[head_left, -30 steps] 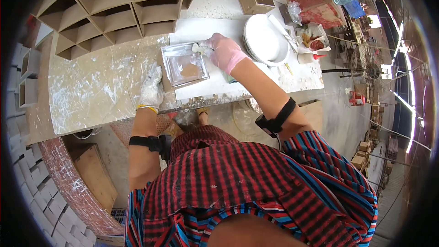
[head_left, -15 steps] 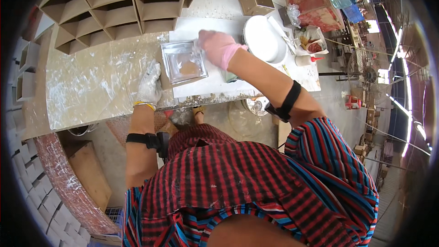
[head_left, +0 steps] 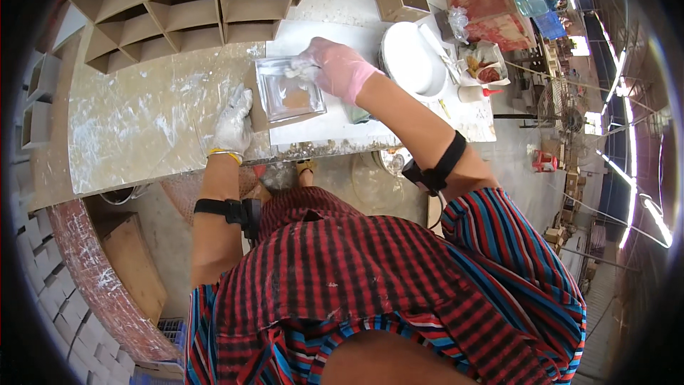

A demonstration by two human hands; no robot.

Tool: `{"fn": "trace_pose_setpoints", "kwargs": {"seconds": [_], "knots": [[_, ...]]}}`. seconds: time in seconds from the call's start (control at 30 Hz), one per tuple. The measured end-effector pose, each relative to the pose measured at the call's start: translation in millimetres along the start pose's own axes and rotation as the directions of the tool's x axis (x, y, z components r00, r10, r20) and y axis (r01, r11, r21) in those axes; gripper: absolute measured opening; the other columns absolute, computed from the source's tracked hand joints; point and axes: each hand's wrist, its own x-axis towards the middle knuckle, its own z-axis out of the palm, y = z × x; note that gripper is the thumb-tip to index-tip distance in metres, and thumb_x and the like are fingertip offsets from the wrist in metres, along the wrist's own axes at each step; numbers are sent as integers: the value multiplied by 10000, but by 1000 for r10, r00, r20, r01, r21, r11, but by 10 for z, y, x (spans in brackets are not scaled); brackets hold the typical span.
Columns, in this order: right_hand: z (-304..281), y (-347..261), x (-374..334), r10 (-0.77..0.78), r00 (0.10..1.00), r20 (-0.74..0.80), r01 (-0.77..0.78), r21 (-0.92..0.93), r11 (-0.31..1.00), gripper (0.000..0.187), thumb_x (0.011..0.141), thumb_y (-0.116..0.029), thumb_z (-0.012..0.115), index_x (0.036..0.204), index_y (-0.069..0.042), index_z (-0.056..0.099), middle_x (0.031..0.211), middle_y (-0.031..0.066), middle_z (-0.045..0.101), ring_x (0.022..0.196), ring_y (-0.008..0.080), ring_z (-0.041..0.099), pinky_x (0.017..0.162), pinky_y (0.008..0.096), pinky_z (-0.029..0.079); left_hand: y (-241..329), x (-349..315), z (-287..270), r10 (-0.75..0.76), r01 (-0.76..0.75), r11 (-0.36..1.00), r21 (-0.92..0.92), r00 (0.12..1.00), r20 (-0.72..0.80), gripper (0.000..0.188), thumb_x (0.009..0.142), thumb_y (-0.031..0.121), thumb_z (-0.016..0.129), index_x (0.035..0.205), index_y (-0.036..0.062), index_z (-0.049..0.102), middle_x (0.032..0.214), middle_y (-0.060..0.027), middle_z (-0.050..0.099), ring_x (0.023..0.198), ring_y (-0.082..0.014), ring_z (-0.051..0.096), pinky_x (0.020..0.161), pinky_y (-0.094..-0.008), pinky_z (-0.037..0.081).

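In front of me lies a square, shallow box point(head_left: 308, 114) with grey-white paint smeared over its walls and a bare brown patch on its floor point(head_left: 296, 98). My right hand point(head_left: 335, 68), in a pink glove, is closed on a small white wad, perhaps a sponge or cloth point(head_left: 305, 70), at the box's far right corner. Its fingertips are partly hidden. My left hand point(head_left: 234, 122), in a paint-stained white glove, rests on the table just left of the box with fingers stretched forward, holding nothing visible.
A brown compartment rack point(head_left: 221, 18) stands at the far left of the paint-marked table point(head_left: 142, 114). On white sheeting point(head_left: 342, 128) to the right are a round white tub point(head_left: 417, 60), a bottle with a red tip point(head_left: 472, 93) and a bag point(head_left: 486, 64). Behind stands a small open box point(head_left: 400, 1).
My right hand has moved slightly toward me and left with the wad, along the box's far edge. My left hand stays beside the box.
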Motion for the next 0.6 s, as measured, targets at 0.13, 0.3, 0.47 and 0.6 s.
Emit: {"fn": "trace_pose_setpoints", "kwargs": {"seconds": [0.13, 0.3, 0.47, 0.6], "knots": [[396, 110, -81, -181, 984, -5, 181, -5, 984, 455, 683, 30, 552, 1123, -86, 563, 1149, 162, 538, 1031, 311, 540, 865, 345, 446, -5, 27, -3, 10, -10, 1000, 0, 997, 78, 540, 861, 117, 569, 1337, 33, 327, 1268, -44, 450, 1117, -161, 451, 935, -305, 384], [282, -22, -79, -17, 994, 109, 25, -73, 997, 458, 713, -13, 596, 1152, -127, 537, 1060, 122, 605, 946, 310, 592, 828, 362, 472, -56, 80, -129, 9, -9, 1000, 27, 1000, 10, 550, 853, 128, 584, 1332, 21, 337, 1274, -49, 449, 1136, -150, 429, 953, -286, 347], [395, 195, -66, -13, 999, 32, 13, 20, 1000, 476, 703, 57, 530, 1135, -139, 561, 1114, 118, 579, 987, 276, 572, 837, 309, 462, -67, 135, -133, -4, 3, 999, 38, 999, 34, 569, 846, 127, 594, 1335, 14, 327, 1269, -53, 453, 1131, -146, 431, 958, -283, 342], [251, -8, -188, -27, 983, 182, 47, -106, 993, 558, 687, 89, 453, 1162, -185, 555, 1107, 125, 587, 954, 278, 589, 811, 323, 471, 15, -16, 33, 13, -13, 999, 38, 1000, -7, 579, 844, 123, 596, 1338, 9, 316, 1261, -57, 460, 1124, -148, 435, 953, -286, 352]]}}
